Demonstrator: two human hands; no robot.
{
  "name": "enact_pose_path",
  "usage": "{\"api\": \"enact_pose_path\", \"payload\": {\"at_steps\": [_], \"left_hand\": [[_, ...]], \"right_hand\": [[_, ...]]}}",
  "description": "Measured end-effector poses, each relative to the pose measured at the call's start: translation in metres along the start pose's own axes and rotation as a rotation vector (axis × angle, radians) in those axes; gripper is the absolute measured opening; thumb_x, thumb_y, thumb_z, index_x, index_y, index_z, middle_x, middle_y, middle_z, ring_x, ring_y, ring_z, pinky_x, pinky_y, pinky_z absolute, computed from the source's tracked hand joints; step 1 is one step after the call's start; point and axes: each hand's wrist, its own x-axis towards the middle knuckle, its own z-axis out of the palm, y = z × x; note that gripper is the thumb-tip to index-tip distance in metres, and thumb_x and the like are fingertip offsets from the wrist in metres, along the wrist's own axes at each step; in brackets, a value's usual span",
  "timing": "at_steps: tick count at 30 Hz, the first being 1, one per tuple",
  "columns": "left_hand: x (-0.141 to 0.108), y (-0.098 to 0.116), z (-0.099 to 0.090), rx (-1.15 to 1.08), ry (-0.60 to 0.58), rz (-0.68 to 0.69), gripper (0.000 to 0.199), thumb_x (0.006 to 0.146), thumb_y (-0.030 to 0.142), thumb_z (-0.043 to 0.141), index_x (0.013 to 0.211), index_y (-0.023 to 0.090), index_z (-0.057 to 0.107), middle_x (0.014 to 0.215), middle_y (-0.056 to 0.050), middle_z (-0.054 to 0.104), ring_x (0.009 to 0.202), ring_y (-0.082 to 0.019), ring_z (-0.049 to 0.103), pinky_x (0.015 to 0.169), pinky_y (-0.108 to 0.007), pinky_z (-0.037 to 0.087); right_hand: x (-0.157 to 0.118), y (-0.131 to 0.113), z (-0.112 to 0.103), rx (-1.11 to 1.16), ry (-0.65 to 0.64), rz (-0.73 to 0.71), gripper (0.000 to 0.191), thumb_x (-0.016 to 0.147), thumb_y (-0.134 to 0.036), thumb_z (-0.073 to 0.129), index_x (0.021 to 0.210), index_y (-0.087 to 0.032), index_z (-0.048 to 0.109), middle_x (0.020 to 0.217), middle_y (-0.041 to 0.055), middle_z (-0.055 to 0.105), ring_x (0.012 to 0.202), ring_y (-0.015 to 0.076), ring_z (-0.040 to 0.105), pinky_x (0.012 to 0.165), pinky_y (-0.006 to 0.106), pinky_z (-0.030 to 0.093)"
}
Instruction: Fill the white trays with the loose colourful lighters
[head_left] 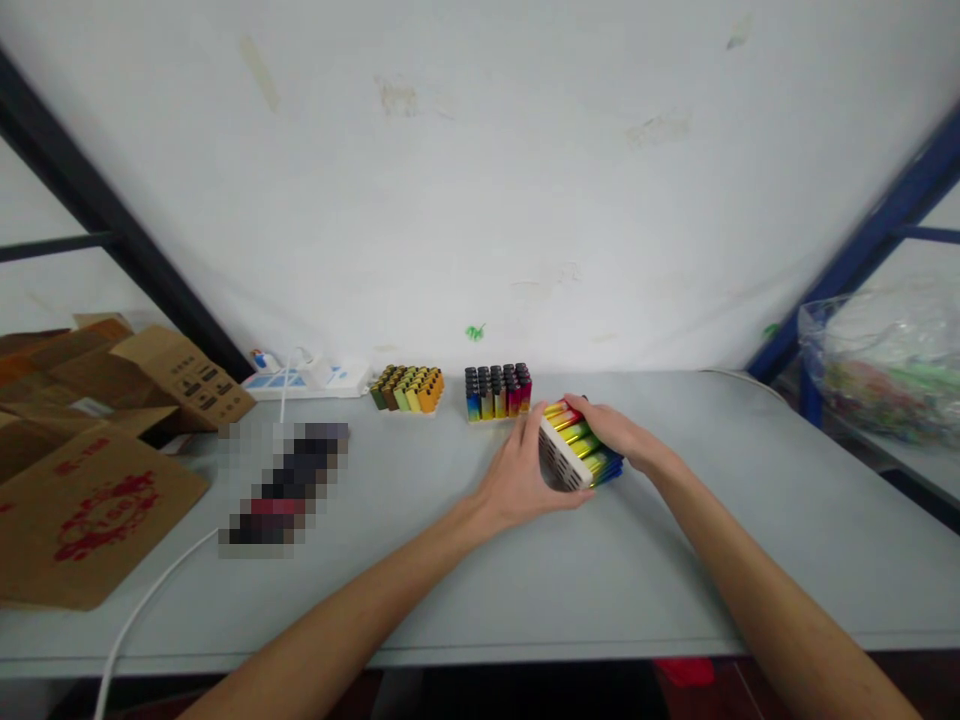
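Note:
My left hand (517, 475) and my right hand (619, 435) hold a tray of lighters (581, 440) between them, right of the table's middle. The tray lies tipped on its side, its pale slotted base (561, 458) facing left. Around that base, my left thumb and fingers are spread along its edges. My right hand grips the far side, over the lighters' tops, with part of its fingers hidden. The lighters are shiny yellow, green, red and blue. Nearby, a second tray of lighters (499, 392) with black tops stands upright near the wall.
Further left stands a third group of lighters (407, 389), yellow, orange and dark green, beside a white power strip (341, 380). Cardboard boxes (90, 510) crowd the left end. A pixelated object (289, 485) lies near a white cable (154, 590). At right sits a clear plastic bag (885, 370).

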Motion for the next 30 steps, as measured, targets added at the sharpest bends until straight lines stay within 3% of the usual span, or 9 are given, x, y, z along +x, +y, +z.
{"api": "enact_pose_path", "payload": {"at_steps": [9,17,22,25,30], "left_hand": [[-0.002,-0.002,-0.004,0.03,-0.014,0.015,0.125,0.065,0.052,0.095,0.163,0.024,0.023,0.158,-0.021,0.048,0.146,-0.042,0.052,0.121,-0.06,0.046],[0.003,-0.003,-0.002,-0.009,-0.026,0.008,0.117,0.066,0.047,0.094,0.159,0.02,0.027,0.157,-0.023,0.047,0.147,-0.04,0.051,0.124,-0.058,0.042],[0.004,-0.003,-0.002,-0.005,-0.035,0.021,0.114,0.068,0.047,0.093,0.159,0.022,0.029,0.158,-0.021,0.047,0.148,-0.039,0.049,0.126,-0.057,0.04],[0.004,-0.004,-0.002,-0.001,-0.035,0.023,0.116,0.068,0.047,0.094,0.16,0.025,0.028,0.157,-0.019,0.048,0.147,-0.038,0.051,0.126,-0.057,0.04],[0.005,-0.005,-0.003,-0.015,-0.044,0.023,0.119,0.066,0.05,0.095,0.162,0.028,0.028,0.158,-0.017,0.047,0.149,-0.038,0.049,0.127,-0.057,0.039]], "right_hand": [[-0.007,-0.003,0.003,-0.224,0.08,-0.076,0.062,0.106,-0.061,0.036,0.097,-0.019,0.079,0.099,0.0133,0.083,0.092,0.0289,0.077,0.082,0.033,0.055],[-0.004,-0.004,0.005,-0.243,0.165,0.0,0.064,0.105,-0.064,0.04,0.092,-0.015,0.079,0.105,0.0189,0.082,0.098,0.0309,0.076,0.088,0.035,0.055],[0.0,0.005,0.005,-0.174,0.192,-0.101,0.051,0.105,-0.055,0.044,0.094,-0.017,0.076,0.104,0.0139,0.083,0.094,0.027,0.075,0.084,0.033,0.055],[0.003,0.01,0.005,-0.176,0.212,-0.147,0.039,0.105,-0.044,0.046,0.109,-0.018,0.075,0.115,0.0114,0.082,0.102,0.0239,0.074,0.091,0.031,0.054],[0.004,0.012,0.004,-0.213,0.223,-0.258,0.034,0.105,-0.035,0.046,0.112,-0.021,0.076,0.121,0.0092,0.08,0.113,0.0235,0.072,0.102,0.032,0.051]]}}
